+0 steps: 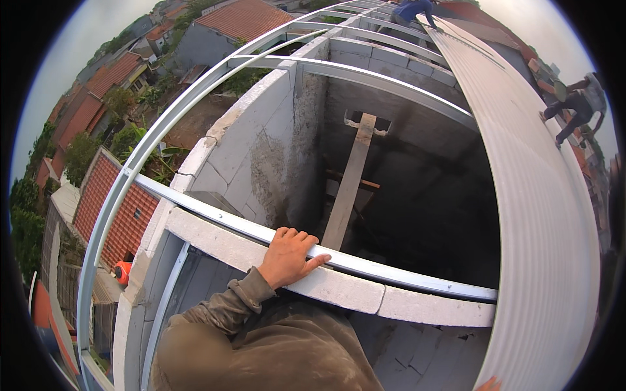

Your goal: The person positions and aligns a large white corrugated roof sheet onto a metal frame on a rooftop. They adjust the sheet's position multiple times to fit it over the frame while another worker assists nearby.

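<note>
My left hand [290, 258] is closed over a silver metal roof purlin [398, 270], its fingers curled across the top and its thumb stretched along the near side. Beneath it, the wrist lies by the pale block wall [345, 290] that runs along the purlin. Only a few fingertips of my right hand [489, 384] show at the lower edge, touching the near left edge of a long, light grey ribbed roofing sheet [535, 234]. The rest of that hand is out of view. The sheet lies lengthwise over the purlins on the right.
Beyond the purlin drops a deep, dark room with a wooden plank [350, 189] across it. More metal purlins [391, 79] span the walls farther off. One person [412, 12] crouches at the sheet's far end; another person [580, 104] is at its right side. Tiled roofs [117, 212] lie below left.
</note>
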`<state>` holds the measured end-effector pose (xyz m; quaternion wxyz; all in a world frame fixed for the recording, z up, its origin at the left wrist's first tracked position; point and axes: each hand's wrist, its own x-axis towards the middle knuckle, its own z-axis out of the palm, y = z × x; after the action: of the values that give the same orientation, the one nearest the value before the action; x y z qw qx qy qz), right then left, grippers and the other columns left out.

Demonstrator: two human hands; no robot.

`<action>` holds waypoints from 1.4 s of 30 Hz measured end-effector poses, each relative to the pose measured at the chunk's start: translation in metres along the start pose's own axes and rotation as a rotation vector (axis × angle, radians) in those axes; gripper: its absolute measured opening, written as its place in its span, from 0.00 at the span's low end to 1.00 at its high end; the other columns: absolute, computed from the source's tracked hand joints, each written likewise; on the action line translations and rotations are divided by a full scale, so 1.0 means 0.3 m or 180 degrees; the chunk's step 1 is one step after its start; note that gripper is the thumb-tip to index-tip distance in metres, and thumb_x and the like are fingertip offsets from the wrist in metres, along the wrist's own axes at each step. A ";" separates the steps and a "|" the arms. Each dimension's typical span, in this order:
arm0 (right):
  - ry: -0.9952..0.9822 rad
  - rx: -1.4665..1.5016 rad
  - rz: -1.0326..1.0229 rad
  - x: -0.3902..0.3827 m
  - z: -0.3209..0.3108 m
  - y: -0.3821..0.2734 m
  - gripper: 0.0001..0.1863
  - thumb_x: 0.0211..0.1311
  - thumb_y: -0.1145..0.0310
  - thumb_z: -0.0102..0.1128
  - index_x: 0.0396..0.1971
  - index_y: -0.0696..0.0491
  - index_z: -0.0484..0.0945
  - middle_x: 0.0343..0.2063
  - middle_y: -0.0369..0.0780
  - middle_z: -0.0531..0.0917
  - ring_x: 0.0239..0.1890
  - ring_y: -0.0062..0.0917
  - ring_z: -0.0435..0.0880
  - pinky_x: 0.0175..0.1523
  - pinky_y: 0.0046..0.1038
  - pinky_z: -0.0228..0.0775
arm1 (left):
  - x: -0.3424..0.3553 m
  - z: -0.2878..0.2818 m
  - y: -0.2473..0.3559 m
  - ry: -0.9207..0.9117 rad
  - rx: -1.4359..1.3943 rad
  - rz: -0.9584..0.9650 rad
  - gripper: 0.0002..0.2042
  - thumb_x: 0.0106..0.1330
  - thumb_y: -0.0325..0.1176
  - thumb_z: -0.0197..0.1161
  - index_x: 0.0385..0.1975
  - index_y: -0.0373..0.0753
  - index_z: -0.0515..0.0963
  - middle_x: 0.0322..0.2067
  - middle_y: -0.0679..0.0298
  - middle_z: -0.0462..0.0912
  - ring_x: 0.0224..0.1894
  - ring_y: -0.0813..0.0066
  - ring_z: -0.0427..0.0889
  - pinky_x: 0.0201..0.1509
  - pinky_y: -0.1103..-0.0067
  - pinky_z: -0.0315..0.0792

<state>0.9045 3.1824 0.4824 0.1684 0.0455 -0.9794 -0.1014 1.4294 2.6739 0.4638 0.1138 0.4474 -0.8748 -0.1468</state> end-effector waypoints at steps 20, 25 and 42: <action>-0.0464 -0.0497 -0.0208 0.061 0.059 -0.156 0.31 0.81 0.45 0.42 0.72 0.50 0.70 0.70 0.46 0.74 0.73 0.40 0.71 0.75 0.45 0.61 | -0.116 -0.673 -1.295 0.2632 0.1228 -0.2401 0.25 0.69 0.52 0.69 0.54 0.37 0.83 0.53 0.48 0.86 0.58 0.47 0.83 0.62 0.60 0.76; -0.0577 -0.0402 0.0320 -0.019 -0.016 -0.092 0.36 0.80 0.41 0.40 0.75 0.50 0.66 0.73 0.47 0.71 0.74 0.43 0.68 0.77 0.49 0.57 | -0.322 -0.630 -1.795 0.1485 0.1772 -0.4293 0.36 0.66 0.61 0.67 0.65 0.40 0.75 0.67 0.49 0.74 0.72 0.47 0.67 0.73 0.49 0.64; -0.0564 -0.0063 0.0552 0.140 0.240 0.126 0.39 0.78 0.33 0.36 0.76 0.43 0.66 0.74 0.41 0.71 0.75 0.41 0.67 0.77 0.50 0.55 | -0.518 -0.636 -1.316 0.1399 0.2517 -0.4496 0.42 0.55 0.84 0.56 0.48 0.50 0.89 0.44 0.53 0.91 0.48 0.48 0.89 0.52 0.52 0.78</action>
<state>0.8385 3.2273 0.4374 0.0897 -0.0502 -0.9897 -0.0997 1.8774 2.5513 0.4892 -0.0022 0.9155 -0.3338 0.2246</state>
